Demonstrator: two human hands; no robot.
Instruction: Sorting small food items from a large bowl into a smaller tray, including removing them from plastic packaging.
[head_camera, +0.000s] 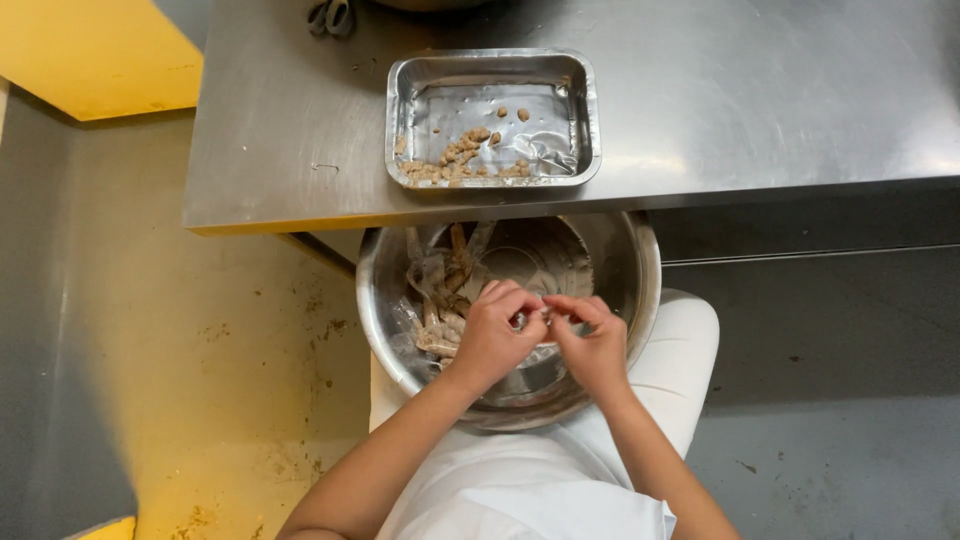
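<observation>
Small pale piece (535, 316), pinched between the fingertips of both hands over the middle of a steel bowl (640, 270). Too small and too covered by fingers to tell its kind.

Left hand (495, 335): fingers curled together, tips closed on the left end of the piece. Right hand (590, 335): fingers likewise curled, tips closed on the right end. The two hands meet at the fingertips, knuckles up, wrists spread apart toward the near edge of the view.

The bowl rests on the person's lap, on white clothing (540, 490), its far rim tucked just under the near edge of the desk (750, 100). Inside, on the left side of the bowl, a heap of pale, floury scraps (440, 290), thin and crumpled, some looking like clear wrappers or skins; cannot tell which. The bowl's right side is bare, smeared metal.

On the desk, just beyond the bowl, a rectangular foil tray (590, 110). Small brownish lumps (460, 160) lie in it, mostly gathered along its near left side, with a few scattered singly toward the middle. The tray's right half shows bare foil.

At the desk's far edge, left of the tray, the dark handles of a pair of scissors (332, 17), cut off by the frame.

Left of the desk, a yellowish floor (200, 350), stained with brown specks. Right of the lap, a grey floor (830, 400).
</observation>
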